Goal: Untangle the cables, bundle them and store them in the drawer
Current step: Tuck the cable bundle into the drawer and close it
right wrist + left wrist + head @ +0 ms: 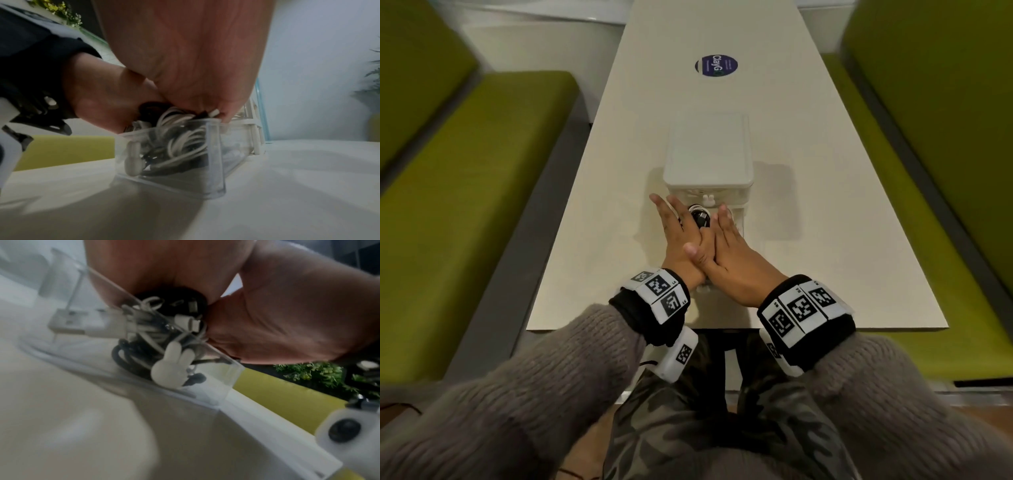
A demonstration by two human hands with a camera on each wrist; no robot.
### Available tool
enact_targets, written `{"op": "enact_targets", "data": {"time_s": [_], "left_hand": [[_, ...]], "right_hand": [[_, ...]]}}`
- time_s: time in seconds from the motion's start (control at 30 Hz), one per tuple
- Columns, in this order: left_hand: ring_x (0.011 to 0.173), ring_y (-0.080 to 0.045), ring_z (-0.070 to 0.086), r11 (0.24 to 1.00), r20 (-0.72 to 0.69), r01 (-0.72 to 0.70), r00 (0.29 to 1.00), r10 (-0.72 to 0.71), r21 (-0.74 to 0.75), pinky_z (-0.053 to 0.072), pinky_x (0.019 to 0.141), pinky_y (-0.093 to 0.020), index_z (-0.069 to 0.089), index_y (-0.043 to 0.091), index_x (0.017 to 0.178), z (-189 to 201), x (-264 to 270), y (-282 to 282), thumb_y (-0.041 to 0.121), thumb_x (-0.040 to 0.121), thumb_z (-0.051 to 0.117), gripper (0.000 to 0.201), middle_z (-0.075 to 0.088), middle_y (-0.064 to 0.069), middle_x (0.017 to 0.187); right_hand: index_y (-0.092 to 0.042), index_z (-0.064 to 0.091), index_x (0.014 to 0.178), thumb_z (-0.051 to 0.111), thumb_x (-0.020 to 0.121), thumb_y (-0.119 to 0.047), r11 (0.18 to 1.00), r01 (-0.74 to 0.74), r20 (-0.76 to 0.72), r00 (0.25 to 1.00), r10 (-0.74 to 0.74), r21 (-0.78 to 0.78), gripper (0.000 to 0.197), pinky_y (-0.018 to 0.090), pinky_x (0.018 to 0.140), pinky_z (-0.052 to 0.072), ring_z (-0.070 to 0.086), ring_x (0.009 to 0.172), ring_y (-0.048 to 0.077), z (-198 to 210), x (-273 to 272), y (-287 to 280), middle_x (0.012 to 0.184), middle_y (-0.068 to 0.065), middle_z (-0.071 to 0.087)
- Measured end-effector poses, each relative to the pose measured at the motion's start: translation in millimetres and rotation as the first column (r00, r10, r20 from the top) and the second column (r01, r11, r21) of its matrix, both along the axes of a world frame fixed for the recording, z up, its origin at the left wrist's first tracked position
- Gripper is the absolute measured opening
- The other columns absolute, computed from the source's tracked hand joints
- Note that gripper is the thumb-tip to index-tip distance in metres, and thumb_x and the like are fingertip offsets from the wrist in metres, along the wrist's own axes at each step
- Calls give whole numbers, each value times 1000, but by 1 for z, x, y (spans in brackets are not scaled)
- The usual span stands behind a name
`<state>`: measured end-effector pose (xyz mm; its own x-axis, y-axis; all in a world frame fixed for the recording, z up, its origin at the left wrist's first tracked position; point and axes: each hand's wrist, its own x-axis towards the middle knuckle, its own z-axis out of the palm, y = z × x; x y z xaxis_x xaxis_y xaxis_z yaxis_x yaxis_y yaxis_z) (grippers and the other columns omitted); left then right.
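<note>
A clear drawer (213,164) is pulled out toward me from a white drawer box (708,154) on the table. Coiled black and white cables (698,217) (180,139) (144,335) fill the drawer up to its rim. My left hand (676,228) and right hand (727,241) lie flat side by side on top of the cables, fingers straight, thumbs overlapping. Both palms press down on the bundle. A white rabbit-shaped knob (172,365) sits on the drawer's front wall, below my wrists. The hands hide most of the drawer in the head view.
The long cream table (825,240) carries a round blue sticker (716,66) farther back. Green benches (465,192) run along both sides. The table's near edge is just under my wrists.
</note>
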<state>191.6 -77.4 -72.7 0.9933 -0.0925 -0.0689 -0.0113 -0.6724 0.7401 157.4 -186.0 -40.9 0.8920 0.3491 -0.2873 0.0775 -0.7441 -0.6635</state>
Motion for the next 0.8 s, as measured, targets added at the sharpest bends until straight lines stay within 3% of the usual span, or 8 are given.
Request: {"op": "enact_targets", "data": {"time_s": [0.1,0.2,0.33,0.47,0.53,0.6,0.67,0.8], "left_hand": [[143,-20,-18,991,4,-55,998,56,-118,-1,114,-23,-23,6,144,10,0,-3,26,98,42,82,-40,-13,146],[143,-16,-13,982,18,15,1000,-12,-189,2,116,-23,-19,9,145,13,-2,7,27,97,40,78,-27,-8,152],[143,-8,-3,967,71,92,995,-77,-239,7,100,5,-5,9,149,14,-8,17,18,101,34,63,-14,-3,156],[132,-15,35,933,161,15,986,47,-360,32,96,-4,22,8,143,12,-19,13,16,97,43,51,30,-6,146],[131,-8,32,919,129,99,990,-53,-381,29,95,0,15,6,146,14,-21,11,12,98,41,54,25,-1,147],[141,-10,14,940,74,215,977,-202,-265,23,108,-8,-1,5,148,15,-20,12,17,100,36,62,5,-1,154],[145,-18,-4,962,70,271,959,-273,44,10,119,-27,-6,5,148,8,-16,17,25,99,37,68,-10,-8,156],[145,-26,-4,927,83,183,972,-221,329,3,119,-37,2,1,148,-1,-14,11,37,97,26,67,-2,-18,156]], "right_hand": [[-7,-14,150,17,87,-72,997,-7,-9,1000,6,-72,95,29,117,-9,-23,144,14,2,1,3,157,6,-26],[-8,-12,151,16,83,-77,997,5,-37,999,-8,-76,101,29,116,-9,-21,145,14,2,3,7,158,6,-23],[-7,-11,151,11,73,-81,999,23,-62,998,-24,-29,109,30,117,-9,-20,145,15,2,5,8,158,7,-21],[-9,-11,151,1,65,-84,998,48,-57,997,-45,43,115,32,119,-7,-19,145,14,-3,7,8,159,9,-20],[-13,-11,152,-2,60,-89,993,67,-59,996,-61,94,119,32,119,-7,-20,145,13,-7,10,8,159,8,-18],[-17,-10,152,-3,56,-95,982,99,-61,994,-90,158,124,33,119,-5,-19,145,9,-8,10,7,160,4,-16],[-21,-9,153,5,62,-94,941,164,-89,986,-144,296,117,31,119,5,-8,145,5,-7,9,3,161,-1,-11],[-27,-17,151,18,73,-85,830,270,-198,960,-197,487,103,30,117,16,4,148,11,2,5,-4,162,-3,-7]]}}
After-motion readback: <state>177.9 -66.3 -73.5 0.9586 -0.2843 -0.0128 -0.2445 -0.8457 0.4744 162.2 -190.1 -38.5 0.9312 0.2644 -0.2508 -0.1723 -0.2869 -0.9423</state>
